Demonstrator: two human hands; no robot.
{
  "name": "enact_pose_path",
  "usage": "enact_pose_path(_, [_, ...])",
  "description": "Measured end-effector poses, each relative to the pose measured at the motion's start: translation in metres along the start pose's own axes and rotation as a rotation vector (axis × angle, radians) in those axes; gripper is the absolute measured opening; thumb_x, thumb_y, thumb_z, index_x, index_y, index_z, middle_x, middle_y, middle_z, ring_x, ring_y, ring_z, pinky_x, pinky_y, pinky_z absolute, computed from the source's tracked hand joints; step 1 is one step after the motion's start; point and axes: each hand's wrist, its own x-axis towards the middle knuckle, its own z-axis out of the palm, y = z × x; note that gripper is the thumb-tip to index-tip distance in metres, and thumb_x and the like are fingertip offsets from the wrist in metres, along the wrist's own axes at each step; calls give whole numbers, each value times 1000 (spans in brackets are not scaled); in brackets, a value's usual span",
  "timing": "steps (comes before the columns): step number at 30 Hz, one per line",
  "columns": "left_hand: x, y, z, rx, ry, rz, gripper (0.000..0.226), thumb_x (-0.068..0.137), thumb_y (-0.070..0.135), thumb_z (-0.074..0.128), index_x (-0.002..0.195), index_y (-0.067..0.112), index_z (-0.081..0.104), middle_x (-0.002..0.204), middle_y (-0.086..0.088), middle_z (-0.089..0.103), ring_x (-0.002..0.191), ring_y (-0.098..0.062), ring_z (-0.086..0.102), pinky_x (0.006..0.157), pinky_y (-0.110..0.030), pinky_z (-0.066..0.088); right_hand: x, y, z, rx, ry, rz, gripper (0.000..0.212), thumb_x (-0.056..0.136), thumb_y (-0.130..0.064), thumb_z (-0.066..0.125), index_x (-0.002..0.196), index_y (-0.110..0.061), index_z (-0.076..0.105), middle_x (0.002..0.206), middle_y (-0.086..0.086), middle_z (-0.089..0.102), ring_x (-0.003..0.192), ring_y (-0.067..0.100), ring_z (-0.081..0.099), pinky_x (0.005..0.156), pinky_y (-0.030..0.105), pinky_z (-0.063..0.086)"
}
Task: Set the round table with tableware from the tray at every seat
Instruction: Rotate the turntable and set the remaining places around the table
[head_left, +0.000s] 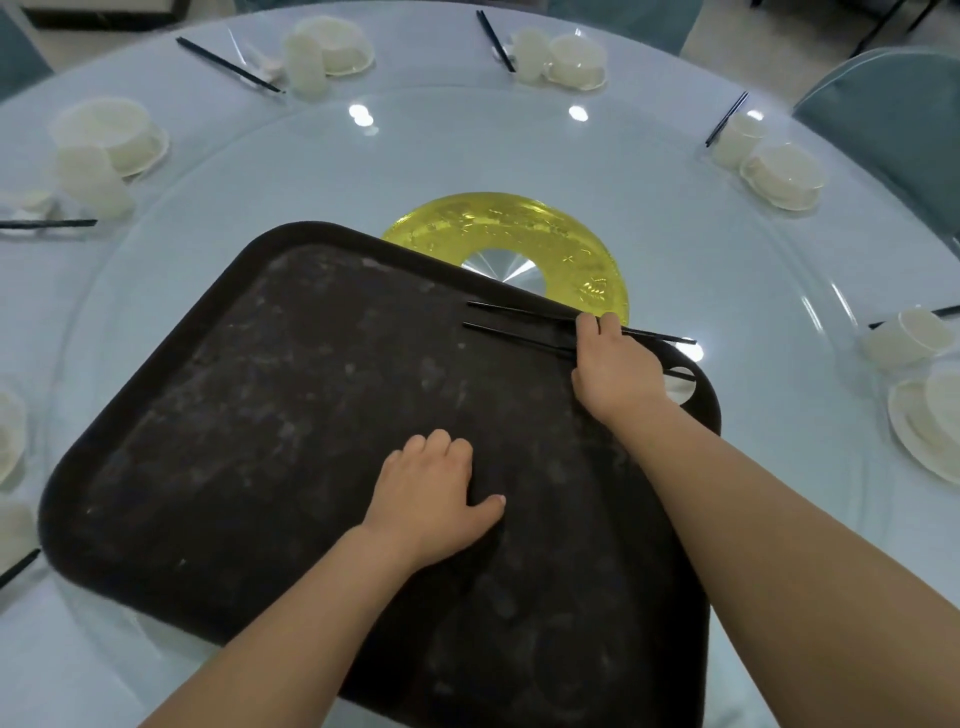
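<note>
A person's right hand (615, 366) grips black chopsticks (519, 325) at the dark tray's (260, 415) two o'clock corner; the left hand (434, 496) rests with fingers curled, holding nothing, on the tray.

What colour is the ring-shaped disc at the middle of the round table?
Translucent yellow ring-shaped disc, around a silver hub; the head view shows it.

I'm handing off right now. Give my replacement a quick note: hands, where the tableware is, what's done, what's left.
Right hand is curled over the last black chopsticks at the far right corner of the tray.
Left hand presses on the tray, fingers bent, holding nothing.
The tray lies on the glass turntable; a white spoon shows at that same corner.
Done: the visible seats have bowls, cups and chopsticks.
Left: place this pair and the spoon at the remaining seat.
</note>
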Motion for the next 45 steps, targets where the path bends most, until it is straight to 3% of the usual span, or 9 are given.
enact_pose_path(15, [0,4,-1,4,-24,-24,50,77,79,44,86,31,40,92,9,43,87,-11,44,78,-28,42,7,-2,-4,-10,28,39,23,95,-10,50,116,-4,47,116,17,44,70,26,40,55,35,34])
enact_pose_path(24, [-2,8,-2,-26,-19,-71,50,81,79,38,84,30,45,90,9,45,88,-13,46,79,-31,44,-23,-7,-25,146,168,-64,18,99,-28,50,108,-12,55,100,7,61,84,28,57,66,38,47])
enact_pose_path(26, [0,9,-9,-186,-83,-139,48,83,77,37,86,31,51,91,11,48,90,-11,49,79,-31,44,-33,-14,-35,380,180,-6,15,95,-32,58,98,-17,58,89,-1,62,82,21,58,67,34,46])
enact_pose_path(29, [1,12,-22,-699,-185,-229,41,89,67,43,107,35,60,101,15,60,92,-3,58,80,-27,49,-48,-30,-45,821,107,135,14,86,-32,70,87,-20,62,79,-8,67,70,5,58,61,22,41])
enact_pose_path(32, [-5,25,-30,-1113,-192,-220,32,96,55,43,113,35,62,103,13,69,93,-2,65,84,-23,49,-67,-47,-50,1203,-57,248,12,85,-27,73,89,-19,66,78,-3,74,54,-7,59,51,12,39])
enact_pose_path(35, [-12,35,-34,-1333,-222,-205,29,101,45,40,113,30,62,95,7,75,89,-5,71,80,-23,52,-79,-59,-45,1381,-144,331,15,86,-21,73,95,-10,69,79,0,75,52,-6,62,42,7,39])
enact_pose_path(40, [-22,36,-33,-1303,-228,-304,22,103,30,42,105,23,62,64,3,57,59,-13,63,72,-33,59,-82,-55,-31,1266,-137,331,25,92,-35,64,84,-13,71,67,-6,70,45,-2,55,42,12,40])
enact_pose_path(43, [-23,34,-25,-1311,-184,-402,24,104,28,40,99,17,60,66,0,51,50,-10,51,63,-32,56,-71,-28,-20,899,-10,294,20,97,-36,54,92,-21,65,88,-7,70,71,4,63,67,28,55])
enact_pose_path(45, [-25,32,-20,-1300,-175,-437,24,104,29,39,99,16,59,69,-1,50,50,-10,46,57,-29,50,-59,-4,-14,702,56,326,16,97,-28,56,108,-21,64,110,-1,65,87,13,62,83,31,53])
